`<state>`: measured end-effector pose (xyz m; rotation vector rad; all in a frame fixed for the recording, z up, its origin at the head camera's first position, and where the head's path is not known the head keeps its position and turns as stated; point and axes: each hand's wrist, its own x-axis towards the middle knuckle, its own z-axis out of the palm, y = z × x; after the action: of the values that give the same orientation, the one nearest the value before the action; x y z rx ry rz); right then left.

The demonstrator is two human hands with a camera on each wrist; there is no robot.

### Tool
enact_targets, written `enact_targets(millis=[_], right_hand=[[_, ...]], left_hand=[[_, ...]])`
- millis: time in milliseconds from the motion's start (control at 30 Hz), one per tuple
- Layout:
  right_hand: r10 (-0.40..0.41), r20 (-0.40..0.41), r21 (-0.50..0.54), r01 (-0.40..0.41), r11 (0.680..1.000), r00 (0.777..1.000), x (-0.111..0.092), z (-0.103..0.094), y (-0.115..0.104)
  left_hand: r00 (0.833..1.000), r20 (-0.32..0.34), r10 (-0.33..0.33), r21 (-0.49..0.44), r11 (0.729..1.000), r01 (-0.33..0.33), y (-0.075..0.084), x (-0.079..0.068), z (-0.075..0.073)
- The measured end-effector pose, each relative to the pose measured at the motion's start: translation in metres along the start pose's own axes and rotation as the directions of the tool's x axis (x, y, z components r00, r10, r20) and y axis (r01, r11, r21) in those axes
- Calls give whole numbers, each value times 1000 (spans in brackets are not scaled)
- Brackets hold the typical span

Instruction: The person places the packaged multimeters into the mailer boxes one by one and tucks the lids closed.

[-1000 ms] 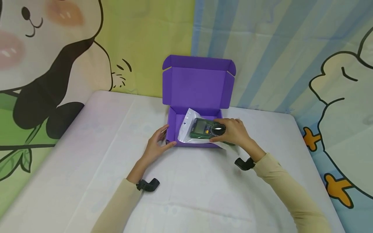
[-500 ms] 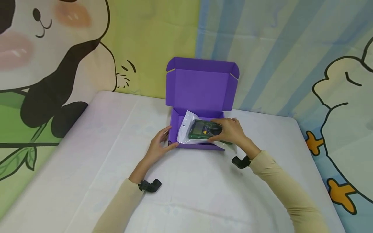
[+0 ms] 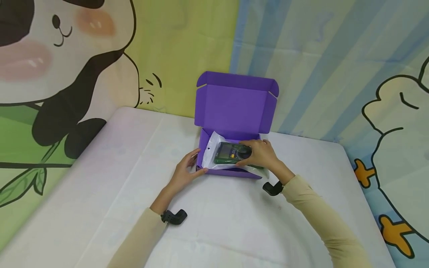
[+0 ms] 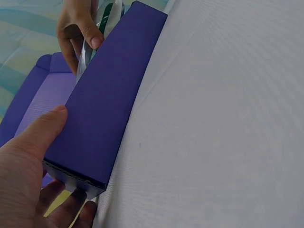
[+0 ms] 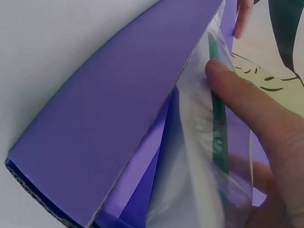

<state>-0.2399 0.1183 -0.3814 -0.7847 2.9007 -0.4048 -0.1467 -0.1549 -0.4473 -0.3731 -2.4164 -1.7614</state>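
At the mouth of the box [image 3: 231, 106], the head view shows the right hand [image 3: 263, 153] clamping the meter [image 3: 223, 152] through its bag [image 3: 208, 159]. From the left wrist, the left hand's [image 4: 23, 173] fingers curl round the box corner; from the right, the meter seems stiff, film slippery: pinch its firm sides.

and here we are, right at the purple box [image 5: 104, 104], its wall sweeping from the lower left up to the top, cut edges showing rough cardboard. just beside it we've got a clear bag [image 5: 190, 118], tilted steeply, with a green strip [image 5: 218, 128] running down inside. our right hand [image 5: 275, 123] pinches it, thumb on the near face, fingers blurred through the plastic behind! up top we spot the left hand [image 5: 243, 20], only partly in view. white cloth [image 5: 52, 42] fills our upper left, a printed backdrop [image 5: 266, 61] the upper right.
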Motion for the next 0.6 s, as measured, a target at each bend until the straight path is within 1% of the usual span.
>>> enact_targets(millis=[167, 300, 433, 600], right_hand=[[-12, -6, -1, 12, 1000, 1000, 2, 1, -2], [-22, -4, -8, 22, 1000, 1000, 5, 4, -2], [-44, -4, -34, 44, 998, 999, 9, 6, -1], [-57, -1, -20, 57, 998, 998, 12, 8, -2]], left_hand=[[1000, 1, -10, 9, 1000, 10, 0, 1, 0], [1000, 0, -3, 12, 1000, 3, 0, 1, 1], [1000, 0, -1, 17, 1000, 1, 0, 0, 1], [1000, 11, -18, 26, 1000, 18, 3, -1, 0]])
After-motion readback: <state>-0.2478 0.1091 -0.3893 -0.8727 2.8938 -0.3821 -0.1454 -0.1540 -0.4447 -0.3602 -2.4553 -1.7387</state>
